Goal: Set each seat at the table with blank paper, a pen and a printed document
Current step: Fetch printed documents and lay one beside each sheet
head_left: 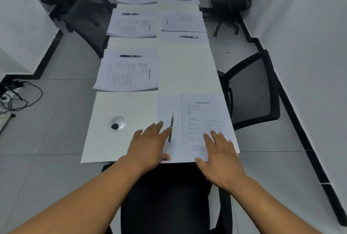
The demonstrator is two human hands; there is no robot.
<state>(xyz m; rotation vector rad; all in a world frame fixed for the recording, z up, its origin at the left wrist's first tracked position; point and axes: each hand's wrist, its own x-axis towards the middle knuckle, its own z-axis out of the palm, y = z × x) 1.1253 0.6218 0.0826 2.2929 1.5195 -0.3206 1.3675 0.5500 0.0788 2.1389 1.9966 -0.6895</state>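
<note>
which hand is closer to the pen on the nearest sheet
Left. The left hand lies flat with its fingertips at the pen; the right hand rests on the printed document to the pen's right.

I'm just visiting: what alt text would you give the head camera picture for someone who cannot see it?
Two bare hands, the left hand and right hand, lie flat on papers at the near end of a long white table: the left touches a pen on blank paper, the right rests on a printed document. Similar sets line both sides beyond.

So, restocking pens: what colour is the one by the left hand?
Black, with a clear cap end: the pen, seen in the head view.
</note>
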